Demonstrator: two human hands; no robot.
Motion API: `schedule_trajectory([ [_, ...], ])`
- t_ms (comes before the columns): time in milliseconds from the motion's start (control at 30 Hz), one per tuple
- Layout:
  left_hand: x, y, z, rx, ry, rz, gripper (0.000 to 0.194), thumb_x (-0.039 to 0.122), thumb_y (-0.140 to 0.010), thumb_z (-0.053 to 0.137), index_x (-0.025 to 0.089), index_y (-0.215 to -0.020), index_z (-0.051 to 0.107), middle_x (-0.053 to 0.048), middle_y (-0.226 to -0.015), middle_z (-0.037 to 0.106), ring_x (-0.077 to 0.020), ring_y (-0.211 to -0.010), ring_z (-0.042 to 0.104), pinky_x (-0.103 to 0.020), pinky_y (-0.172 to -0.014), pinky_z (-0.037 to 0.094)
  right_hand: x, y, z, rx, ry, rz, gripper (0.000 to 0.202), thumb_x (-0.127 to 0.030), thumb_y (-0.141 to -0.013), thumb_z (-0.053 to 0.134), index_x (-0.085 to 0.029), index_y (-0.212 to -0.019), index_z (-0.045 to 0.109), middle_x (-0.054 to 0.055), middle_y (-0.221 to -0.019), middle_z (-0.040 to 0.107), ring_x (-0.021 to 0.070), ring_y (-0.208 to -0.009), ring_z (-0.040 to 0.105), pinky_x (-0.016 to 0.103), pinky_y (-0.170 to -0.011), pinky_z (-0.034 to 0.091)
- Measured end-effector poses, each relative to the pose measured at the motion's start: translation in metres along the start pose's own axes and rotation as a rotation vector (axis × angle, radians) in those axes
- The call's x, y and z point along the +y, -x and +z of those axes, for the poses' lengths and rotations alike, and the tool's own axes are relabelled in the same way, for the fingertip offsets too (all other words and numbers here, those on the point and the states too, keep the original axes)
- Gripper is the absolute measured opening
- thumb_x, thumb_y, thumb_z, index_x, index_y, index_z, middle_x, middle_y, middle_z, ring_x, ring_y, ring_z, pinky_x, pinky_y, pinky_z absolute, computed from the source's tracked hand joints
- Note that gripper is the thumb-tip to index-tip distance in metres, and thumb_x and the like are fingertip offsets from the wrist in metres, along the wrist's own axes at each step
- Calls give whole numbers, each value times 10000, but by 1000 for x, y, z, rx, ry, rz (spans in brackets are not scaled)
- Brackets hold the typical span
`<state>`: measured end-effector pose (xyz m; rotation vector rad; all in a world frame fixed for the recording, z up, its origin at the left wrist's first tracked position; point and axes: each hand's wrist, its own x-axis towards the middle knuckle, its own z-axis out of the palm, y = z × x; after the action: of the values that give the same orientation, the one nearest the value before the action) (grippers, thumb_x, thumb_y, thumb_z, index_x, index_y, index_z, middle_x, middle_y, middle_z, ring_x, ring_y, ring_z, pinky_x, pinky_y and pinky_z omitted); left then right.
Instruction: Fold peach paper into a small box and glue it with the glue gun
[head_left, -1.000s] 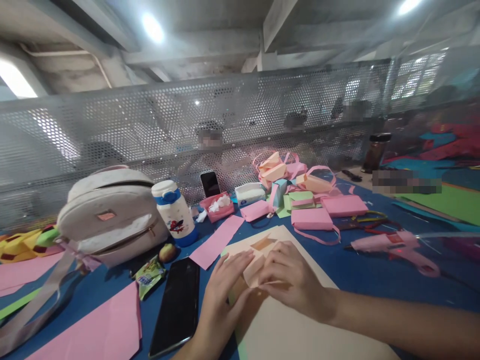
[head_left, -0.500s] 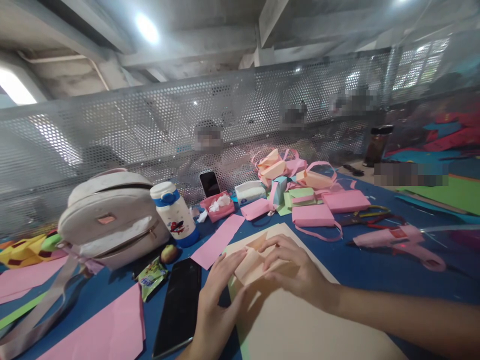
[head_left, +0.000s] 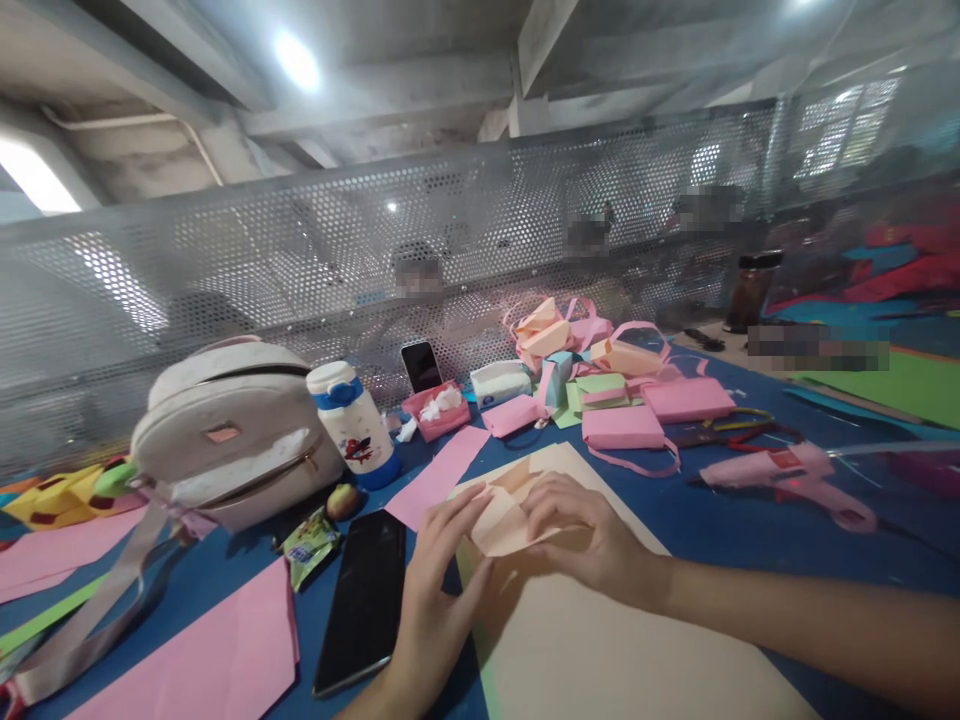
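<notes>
A small folded piece of peach paper is between my two hands, above a large stack of peach paper sheets. My right hand is closed on its right side, fingers curled over the top and the thumb beneath. On the left side, my left hand rests its fingertips along the paper's edge, with the thumb stretched apart below. Part of the folded piece is hidden behind the right fingers. A black phone lies just left of my left hand.
Pink paper sheets, a snack packet, a bottle and a backpack stand or lie at left. Folded paper bags are piled at the back. A pink glue gun lies at right with pliers behind it.
My right hand has curled more tightly round the folded paper, whose near edge now tilts up a little. My left hand stays beside it. The view has shifted slightly.
</notes>
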<state>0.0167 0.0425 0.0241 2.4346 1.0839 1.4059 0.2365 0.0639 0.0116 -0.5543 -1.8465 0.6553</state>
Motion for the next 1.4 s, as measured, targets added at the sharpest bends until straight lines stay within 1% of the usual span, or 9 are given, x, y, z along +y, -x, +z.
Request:
schedule_trajectory([
  [300,-6,3,2,-15,82,-31,466,204,-919,623,330,-1362,555,-53,-1327,651,-239,-1237,585,-388,-1037,470,-7,3,4,-30,-14,-20,226,-425,-863,735,-245,-995,771,49,-904,715,199,-884,600,359,-834,447],
  [467,-6,4,1,-30,121,-47,464,292,-902,670,316,-1354,568,-78,-1316,663,-270,-1222,599,-426,-1021,477,-10,5,6,-16,-1,42,178,-385,-878,724,-248,-972,788,53,-887,717,202,-887,608,353,-810,477],
  [800,-4,3,1,-6,102,-18,432,267,-898,677,338,-1315,588,-44,-1266,690,-232,-1179,623,-365,-1003,487,-9,2,5,-42,40,72,129,-349,-913,690,-244,-962,748,33,-922,746,197,-918,639,348,-869,469],
  [933,-4,4,4,6,68,-15,556,276,-882,695,346,-1396,497,-64,-1357,620,-247,-1262,563,-386,-1023,476,-11,-4,1,-54,94,95,180,-389,-902,697,-224,-972,714,37,-967,746,196,-918,652,341,-858,461],
  [1033,-1,2,2,-9,56,28,644,321,-888,683,321,-1468,402,-106,-1449,537,-278,-1336,496,-429,-1050,449,-17,-15,-7,-159,207,-61,186,-349,-985,583,-213,-931,698,34,-976,756,183,-931,651,344,-870,423],
  [1167,12,-12,-9,-112,7,48,444,302,-955,563,273,-1393,494,-129,-1438,548,-287,-1347,486,-444,-1052,427,-29,-32,-21,-357,397,-282,226,-244,-1034,490,-223,-924,686,-4,-998,761,161,-966,635,344,-918,367],
  [1233,21,-23,-16,-221,-46,23,250,304,-930,588,252,-1171,631,-115,-1356,616,-292,-1283,537,-435,-1019,438,-35,-38,-27,-400,512,-383,183,-258,-1019,528,-230,-927,683,-13,-1000,758,166,-988,621,348,-927,349],
  [1300,28,-33,-22,-305,-59,10,154,310,-895,622,229,-1020,658,-87,-1126,720,-270,-1118,629,-437,-1009,437,-41,-41,-30,-411,628,-456,164,-268,-1009,549,-237,-924,686,-14,-1022,752,172,-1014,608,351,-932,335],
  [1400,34,-42,-29,-398,-42,-9,65,284,-847,645,227,-860,673,-8,-819,736,-215,-839,671,-415,-972,462,-49,-44,-33,-387,745,-516,179,-268,-1011,540,-248,-926,696,-5,-1094,730,186,-1065,580,367,-958,312],
])
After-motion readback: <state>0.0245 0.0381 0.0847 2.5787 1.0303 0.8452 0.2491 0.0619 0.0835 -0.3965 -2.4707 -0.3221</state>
